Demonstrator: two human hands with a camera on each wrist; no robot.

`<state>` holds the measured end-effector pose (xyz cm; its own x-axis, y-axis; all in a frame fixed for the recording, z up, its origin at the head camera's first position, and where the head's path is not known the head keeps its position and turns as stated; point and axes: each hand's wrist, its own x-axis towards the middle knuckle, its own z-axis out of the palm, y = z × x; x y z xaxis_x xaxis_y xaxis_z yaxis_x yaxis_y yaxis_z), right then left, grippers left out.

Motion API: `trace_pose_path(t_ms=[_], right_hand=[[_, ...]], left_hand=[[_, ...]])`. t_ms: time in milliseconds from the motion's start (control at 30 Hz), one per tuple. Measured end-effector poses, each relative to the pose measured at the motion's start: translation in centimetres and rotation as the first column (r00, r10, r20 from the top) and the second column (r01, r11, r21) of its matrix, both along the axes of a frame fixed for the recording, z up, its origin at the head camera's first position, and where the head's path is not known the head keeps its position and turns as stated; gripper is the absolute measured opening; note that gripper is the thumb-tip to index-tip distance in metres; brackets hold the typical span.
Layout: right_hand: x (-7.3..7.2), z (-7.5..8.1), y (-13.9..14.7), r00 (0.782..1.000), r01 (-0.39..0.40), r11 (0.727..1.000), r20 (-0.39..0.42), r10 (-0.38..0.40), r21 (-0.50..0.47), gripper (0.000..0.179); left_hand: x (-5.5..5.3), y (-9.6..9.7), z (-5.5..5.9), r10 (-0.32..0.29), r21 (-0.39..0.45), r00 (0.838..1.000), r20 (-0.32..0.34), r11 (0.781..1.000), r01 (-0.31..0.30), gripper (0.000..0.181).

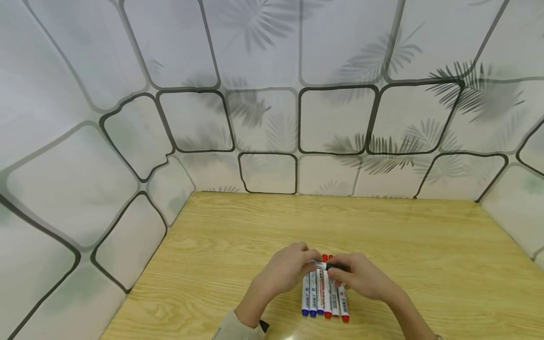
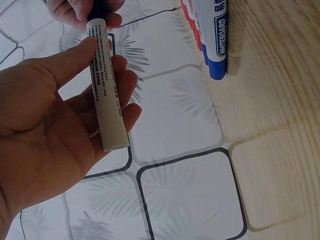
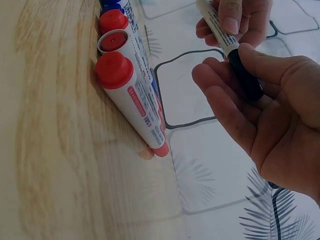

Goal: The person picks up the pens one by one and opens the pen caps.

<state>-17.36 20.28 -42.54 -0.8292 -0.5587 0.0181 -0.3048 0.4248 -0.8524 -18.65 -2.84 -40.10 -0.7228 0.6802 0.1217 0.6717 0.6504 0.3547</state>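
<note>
Landmark: the row of markers [image 1: 313,290] on the worktop [image 1: 221,264]. Your black-capped marker [image 1: 321,266] is off the worktop, held over the far part of that row. Key relation, as I read it: long axis. The held one runs roughly left-right, crosswise to the row; the row's markers point away from you. So bringing it parallel would likely take about a quarter turn, whereas any pull on the cap would probably act along that crosswise line.

Your left hand [image 1: 280,271] comes in from the row's left side, thumb on top of the white barrel, fingers curled under it: clamped on. Your right hand [image 1: 363,276] comes in from the row's right side, thumb and fingers pinching the black cap [image 3: 245,77]. Right is nearer the cap, left nearer the plain barrel end. Can't tell how firmly the cap sits.

In the row, blue near ends are on the left, closer to your left hand; red near ends on the right, closer to your right. Outermost on the right: a red-capped marker [image 3: 134,102]. Outermost on the left: a blue-capped marker [image 2: 214,37].
</note>
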Motion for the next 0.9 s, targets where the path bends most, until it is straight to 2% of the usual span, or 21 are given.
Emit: trace_pose_path(t_ms=[167, 300, 533, 700, 900], right_hand=[[-0.2, -0.1, 0.1, 1.0, -0.015, 0.999, 0.026, 0.016, -0.044, 0.028], [-0.3, -0.2, 0.1, 0.999, -0.013, 0.999, 0.051, 0.015, -0.043, 0.023], [-0.2, -0.3, 0.3, 0.994, -0.034, 0.996, 0.1, 0.042, -0.081, 0.023], [-0.1, -0.1, 0.5, 0.983, -0.078, 0.987, 0.152, 0.1, -0.141, 0.027], [0.0, 0.6, 1.0, 0.981, -0.096, 0.983, 0.155, 0.121, -0.155, 0.031]], left_hand=[[0.0, 0.0, 0.1, -0.018, -0.024, 1.0, -0.005, 1.0, 0.018, 0.022], [-0.1, 0.1, 0.1, -0.036, -0.05, 0.999, -0.005, 0.998, 0.036, 0.022], [-0.5, -0.3, -0.1, -0.091, -0.058, 0.996, 0.024, 0.994, 0.093, 0.023], [-1.0, -0.9, -0.4, -0.17, -0.019, 0.984, 0.057, 0.985, 0.171, 0.025], [-1.4, -1.2, -0.1, -0.268, 0.042, 0.963, 0.025, 0.963, 0.266, 0.026]])
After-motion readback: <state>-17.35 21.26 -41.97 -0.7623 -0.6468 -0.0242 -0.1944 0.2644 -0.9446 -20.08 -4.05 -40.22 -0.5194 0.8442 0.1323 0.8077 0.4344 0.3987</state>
